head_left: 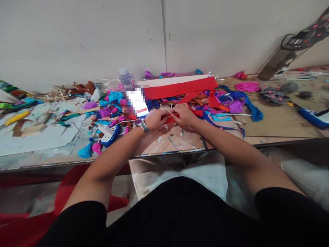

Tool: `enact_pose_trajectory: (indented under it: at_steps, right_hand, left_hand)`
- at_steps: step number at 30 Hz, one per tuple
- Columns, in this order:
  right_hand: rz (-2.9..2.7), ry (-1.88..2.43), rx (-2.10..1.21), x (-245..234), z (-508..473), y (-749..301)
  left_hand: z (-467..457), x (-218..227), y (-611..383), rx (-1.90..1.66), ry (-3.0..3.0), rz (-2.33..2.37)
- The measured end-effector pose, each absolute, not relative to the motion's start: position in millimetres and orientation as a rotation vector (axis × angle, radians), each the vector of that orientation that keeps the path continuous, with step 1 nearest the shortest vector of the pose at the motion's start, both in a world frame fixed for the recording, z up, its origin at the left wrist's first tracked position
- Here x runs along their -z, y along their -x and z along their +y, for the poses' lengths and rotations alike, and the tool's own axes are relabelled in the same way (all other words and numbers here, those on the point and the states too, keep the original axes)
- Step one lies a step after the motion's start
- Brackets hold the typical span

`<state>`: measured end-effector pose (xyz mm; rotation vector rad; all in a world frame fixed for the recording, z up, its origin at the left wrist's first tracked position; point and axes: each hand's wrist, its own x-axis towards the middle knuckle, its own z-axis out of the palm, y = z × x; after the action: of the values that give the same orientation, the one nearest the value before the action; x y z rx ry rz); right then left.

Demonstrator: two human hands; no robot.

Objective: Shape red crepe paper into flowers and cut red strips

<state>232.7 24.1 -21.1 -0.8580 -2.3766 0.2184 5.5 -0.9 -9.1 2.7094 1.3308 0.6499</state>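
Above the front part of the worktable (167,142), my left hand (155,119) and my right hand (183,116) are close together with fingertips bent inward. Both are closed on a thin red strip (169,120) that looks like crepe paper or cloth. My fingers partly cover it, so its full shape is hidden. Just behind my hands lies a long red sheet (180,90) with a pale strip (177,80) along its far edge. More red strips (212,99) lie to the right of it. A lit phone (138,101), partly blurred out, leans beyond my left hand.
Crumpled pink, blue and purple pieces (115,97) crowd the left. A clear bottle (127,79) stands behind the phone. Near the front edge sits a blue-and-white power strip (110,136). Rightward lie a tape roll (226,100), cardboard (277,120) and another person's dotted sleeve (312,32).
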Motion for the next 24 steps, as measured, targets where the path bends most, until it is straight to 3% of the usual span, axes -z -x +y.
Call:
enact_pose_trajectory:
  at_steps: [24]
  right_hand:
    - [-2.372, 0.82, -0.213, 20.5, 24.3, -232.9]
  left_hand:
    - [-4.0, 5.3, -5.6, -0.628, -2.655, 1.311]
